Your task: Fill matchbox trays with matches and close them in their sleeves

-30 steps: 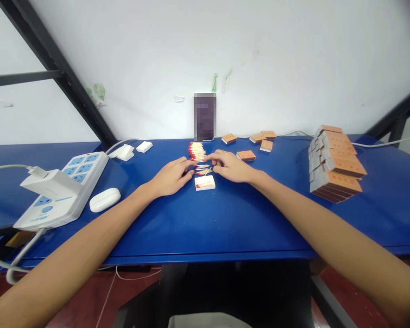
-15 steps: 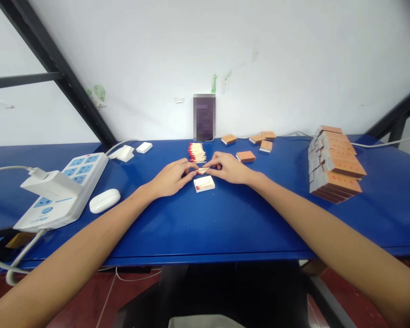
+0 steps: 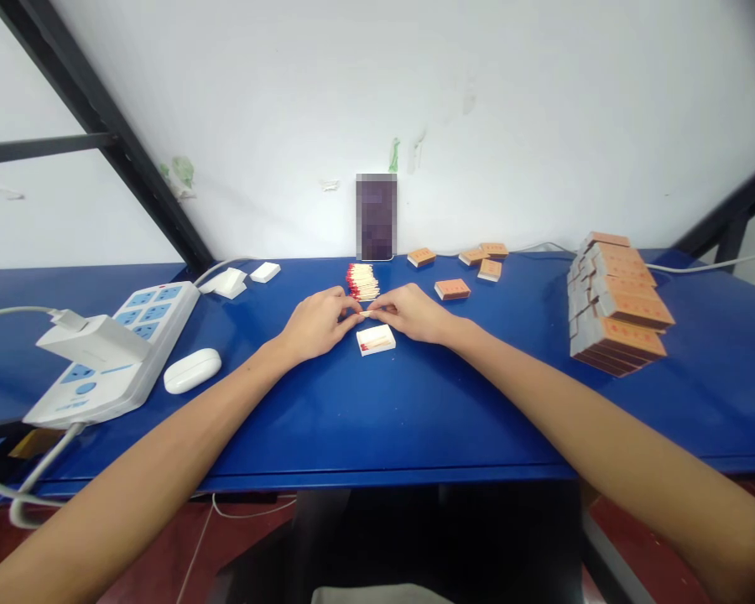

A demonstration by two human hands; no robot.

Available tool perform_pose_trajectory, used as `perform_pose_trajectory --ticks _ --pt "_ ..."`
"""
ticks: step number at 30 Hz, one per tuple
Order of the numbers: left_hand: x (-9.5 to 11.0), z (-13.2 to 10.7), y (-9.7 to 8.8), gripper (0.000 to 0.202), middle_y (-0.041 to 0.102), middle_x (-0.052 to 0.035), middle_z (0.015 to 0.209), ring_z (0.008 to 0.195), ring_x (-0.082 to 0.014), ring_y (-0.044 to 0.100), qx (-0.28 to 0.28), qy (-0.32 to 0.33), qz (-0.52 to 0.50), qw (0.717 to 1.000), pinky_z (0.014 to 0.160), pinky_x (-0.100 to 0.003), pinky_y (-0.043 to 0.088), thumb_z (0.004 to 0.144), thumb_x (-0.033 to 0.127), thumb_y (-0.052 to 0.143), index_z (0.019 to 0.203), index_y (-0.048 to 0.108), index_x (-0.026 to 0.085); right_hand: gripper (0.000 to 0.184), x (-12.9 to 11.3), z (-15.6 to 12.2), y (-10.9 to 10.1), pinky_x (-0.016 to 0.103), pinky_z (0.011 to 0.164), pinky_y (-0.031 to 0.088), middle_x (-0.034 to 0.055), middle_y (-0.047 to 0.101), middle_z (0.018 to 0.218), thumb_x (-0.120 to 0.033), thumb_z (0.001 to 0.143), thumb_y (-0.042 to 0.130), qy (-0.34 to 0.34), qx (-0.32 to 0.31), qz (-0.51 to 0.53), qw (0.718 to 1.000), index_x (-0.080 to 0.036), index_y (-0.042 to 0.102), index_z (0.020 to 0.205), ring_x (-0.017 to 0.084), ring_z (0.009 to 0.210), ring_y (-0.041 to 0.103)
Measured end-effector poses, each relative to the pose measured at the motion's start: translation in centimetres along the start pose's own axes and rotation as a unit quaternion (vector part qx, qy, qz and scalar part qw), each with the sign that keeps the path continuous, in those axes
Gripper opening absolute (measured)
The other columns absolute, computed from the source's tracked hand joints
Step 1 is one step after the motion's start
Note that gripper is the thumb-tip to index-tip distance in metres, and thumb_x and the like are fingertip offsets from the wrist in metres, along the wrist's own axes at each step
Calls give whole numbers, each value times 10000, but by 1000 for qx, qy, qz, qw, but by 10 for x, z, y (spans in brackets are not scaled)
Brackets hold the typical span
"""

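Between my two hands, matchsticks (image 3: 367, 314) are pinched end to end, a few at most; the fingers cover most of them. My left hand (image 3: 318, 323) is closed on their left end, thumb against fingertips. From the other side my right hand (image 3: 415, 313) grips the right end the same way. Just below the fingers lies a white matchbox tray (image 3: 377, 348) with a few red-tipped matches inside. Beyond the fingertips a pile of red-headed matches (image 3: 363, 283) rests on the blue table, heads to the left.
Several orange matchboxes (image 3: 453, 289) lie at the back right. A large stack of matchboxes (image 3: 622, 302) stands farther right. At left are a white power strip (image 3: 157, 335), a white earphone case (image 3: 192, 371) and white box pieces (image 3: 231, 283). A dark phone-like panel (image 3: 376, 218) leans against the wall.
My hands have come slightly closer together. The matches between them now lie level, whereas they were crossed and tilted before. The tray and the pile have stayed in place.
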State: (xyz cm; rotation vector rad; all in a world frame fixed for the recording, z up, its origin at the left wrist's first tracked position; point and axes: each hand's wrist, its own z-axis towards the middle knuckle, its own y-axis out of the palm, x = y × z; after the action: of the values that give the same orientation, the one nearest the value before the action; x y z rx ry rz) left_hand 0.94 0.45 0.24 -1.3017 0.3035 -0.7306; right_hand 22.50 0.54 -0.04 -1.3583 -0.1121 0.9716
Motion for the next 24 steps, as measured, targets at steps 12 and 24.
perform_pose_trajectory --ticks 12,24 --pt "-1 0 7 309 604 -49 896 760 -193 575 1 -9 -25 1000 701 -326 448 984 451 439 980 612 195 233 2 -1 2 271 703 340 63 627 924 -314 998 483 -14 1 -86 996 -173 669 990 169 819 537" --pt "4 -5 -2 328 521 -80 1003 857 -210 551 1 28 -6 1000 799 -366 462 1016 426 349 1009 562 177 249 -2 -5 -5 268 679 330 55 600 931 -356 994 480 -17 20 -80 996 -180 655 974 158 784 505"
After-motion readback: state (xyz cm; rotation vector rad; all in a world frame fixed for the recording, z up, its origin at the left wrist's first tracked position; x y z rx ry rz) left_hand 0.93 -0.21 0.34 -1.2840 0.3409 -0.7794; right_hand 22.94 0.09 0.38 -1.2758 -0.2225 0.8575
